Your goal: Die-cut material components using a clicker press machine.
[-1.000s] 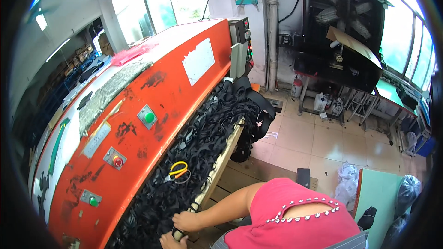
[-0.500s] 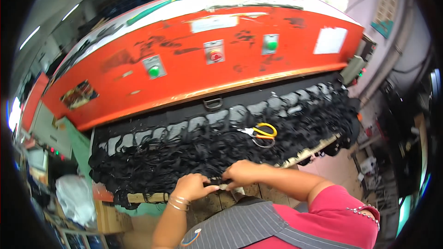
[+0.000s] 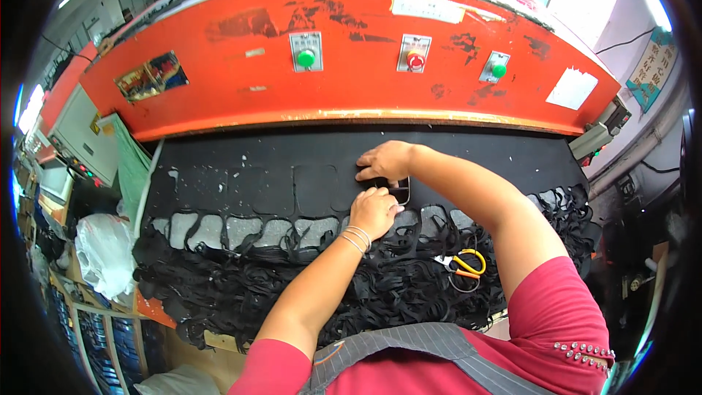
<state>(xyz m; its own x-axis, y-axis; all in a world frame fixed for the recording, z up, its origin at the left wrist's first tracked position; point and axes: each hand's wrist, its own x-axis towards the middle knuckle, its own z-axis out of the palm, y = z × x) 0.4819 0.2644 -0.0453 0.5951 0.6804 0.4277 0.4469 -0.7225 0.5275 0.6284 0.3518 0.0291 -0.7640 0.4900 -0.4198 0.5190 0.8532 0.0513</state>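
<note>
Both my hands are at a small metal-edged cutting die [image 3: 404,192] on a black sheet [image 3: 497,157]. My right hand [image 3: 387,162] is closed on its far side, fingers bent over it. My left hand [image 3: 374,212] grips the near side, thumb toward the die's lower edge. Part of the die is hidden under the hands. Left of them, faint outlines mark the sheet. Nearer to me runs a row of cut-out openings [image 3: 263,232] showing a grey surface, then a heap of black offcut strips [image 3: 292,285]. Snips with yellow and orange handles [image 3: 468,263] lie on the strips.
An orange machine beam [image 3: 351,95] spans the back, carrying two green push-buttons [image 3: 306,58] and a red one [image 3: 415,61]. A white plastic bag [image 3: 107,256] sits at the left, beside a green cloth [image 3: 131,164]. Pipes and machine parts stand at the right.
My hands have left the front edge of the strips and moved forward onto the die. More bare black sheet shows between the beam and the openings. The view has shifted and levelled.
</note>
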